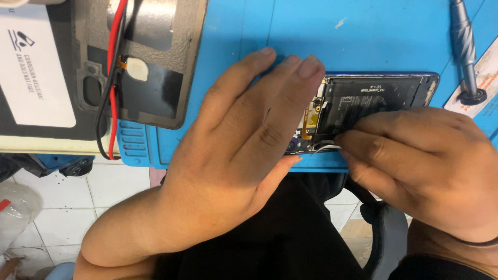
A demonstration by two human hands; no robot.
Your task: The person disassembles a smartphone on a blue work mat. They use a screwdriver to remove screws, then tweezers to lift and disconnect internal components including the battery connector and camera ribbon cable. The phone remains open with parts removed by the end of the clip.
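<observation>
An opened phone (373, 101) lies back side up on a blue work mat (311, 36), close to the mat's near edge and toward its right side, with the dark battery and a strip of circuit board and yellow flex exposed inside its frame. The left hand (244, 140) is spread flat, palm down, over the left end of the phone, fingers stretched out together toward the far edge of the mat and the thumb running along the mat's near edge just under the phone; it presses rather than grips. The right hand (420, 166) comes in from the right over the near long side of the phone, its fingers curled and bunched, the fingertips pinched together at a thin pale strip (327, 148) by the lower edge of the battery; whether the strip is actually clamped between them cannot be told. A dark band circles the right wrist. At the mat's far right corner a grey metal screwdriver (464, 46) lies with its tip on a white label (480, 78). At the mat's left edge sits a larger opened device (150, 57) with a grey back plate, and red and black wires (111, 78) run down its side
</observation>
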